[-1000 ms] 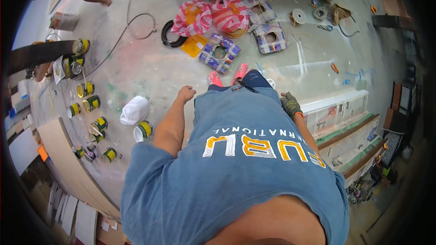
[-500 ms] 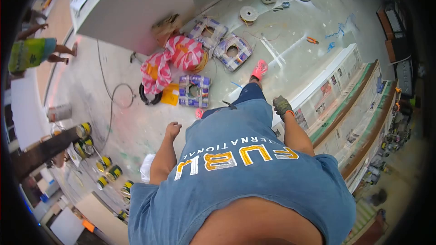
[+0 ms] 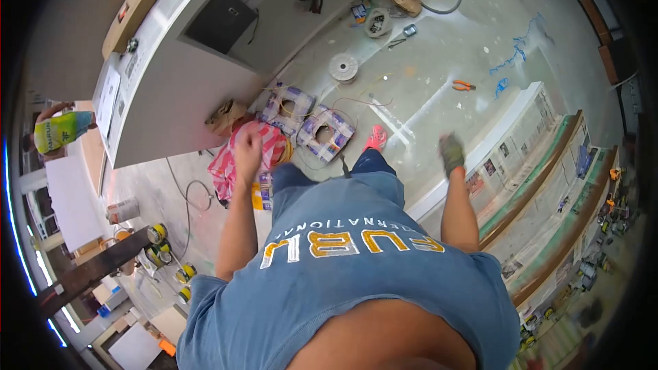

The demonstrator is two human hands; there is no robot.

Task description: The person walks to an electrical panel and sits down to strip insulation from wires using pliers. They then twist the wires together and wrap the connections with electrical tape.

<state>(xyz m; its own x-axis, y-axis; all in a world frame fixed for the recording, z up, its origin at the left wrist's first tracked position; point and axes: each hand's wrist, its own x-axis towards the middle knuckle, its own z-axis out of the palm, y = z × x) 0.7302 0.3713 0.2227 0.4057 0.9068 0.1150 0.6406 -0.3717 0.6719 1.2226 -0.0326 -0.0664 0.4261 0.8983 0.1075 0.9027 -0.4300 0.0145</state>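
Observation:
My bare left hand (image 3: 248, 154) is raised ahead of my body with its fingers curled in, and nothing shows in it. Below it on the floor lies a pink-and-white striped plastic bag (image 3: 264, 142), partly hidden by the hand and forearm. My right hand (image 3: 451, 153), in a dark glove, hangs out to the side close to the paper-covered stepped structure (image 3: 493, 171). Its fingers are blurred, and I see no object in it. Two purple-and-white boxes with round holes, a near box (image 3: 326, 134) and a farther box (image 3: 288, 107), rest beyond the bag. My pink clog (image 3: 376, 138) is on the floor.
A white cable spool (image 3: 343, 68), orange-handled pliers (image 3: 464, 85) and blue string (image 3: 517, 55) lie on the floor ahead. A large grey counter (image 3: 185, 96) stands at left, with a loose cable (image 3: 186, 185) beside it. Another person (image 3: 62, 130) is behind the counter.
I have moved forward, and the boxes and bag are closer to my body. My left hand has swung up and forward; my gloved right hand has swung outward. A different foot position shows.

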